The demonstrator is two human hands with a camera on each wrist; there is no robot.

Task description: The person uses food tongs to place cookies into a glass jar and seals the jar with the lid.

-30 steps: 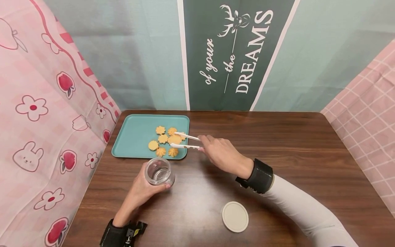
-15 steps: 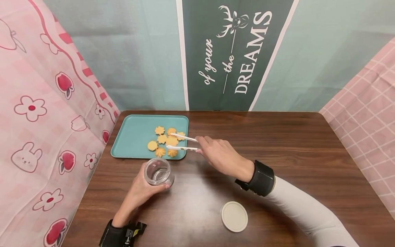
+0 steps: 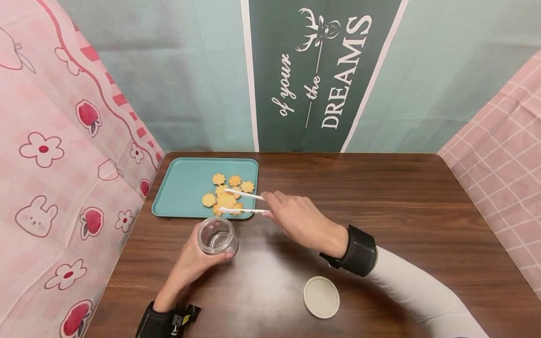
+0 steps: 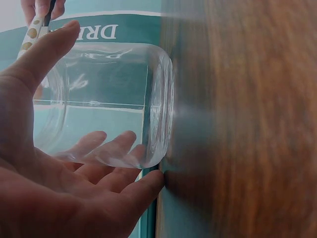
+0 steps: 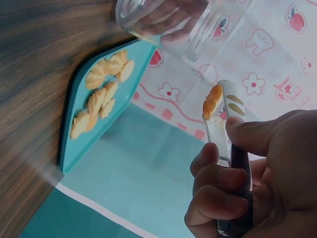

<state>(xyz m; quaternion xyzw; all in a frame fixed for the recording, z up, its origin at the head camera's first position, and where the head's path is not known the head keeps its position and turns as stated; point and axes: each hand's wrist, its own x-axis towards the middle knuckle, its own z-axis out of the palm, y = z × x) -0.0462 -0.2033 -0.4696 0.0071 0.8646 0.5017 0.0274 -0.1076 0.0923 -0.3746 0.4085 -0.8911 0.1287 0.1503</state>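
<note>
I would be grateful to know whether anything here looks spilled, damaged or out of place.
I see no spill or damage: the loose cookies lie on the tray, the tongs hold one cookie, and the jar is upright in the left hand. The one oddity is the backdrop lettering, which runs sideways.

In the head view, with the jar point(image 3: 218, 238) on the table point(image 3: 270, 291) as hub, the tray point(image 3: 183, 185) lies towards eleven o'clock, cookies point(image 3: 209, 200) at its three-o'clock end. The lid point(image 3: 321, 297) is at four. From the right hand point(image 3: 297, 218) at three, tongs point(image 3: 247, 211) point towards nine, one cookie point(image 3: 227, 201) between their tips, above the tray.
</note>
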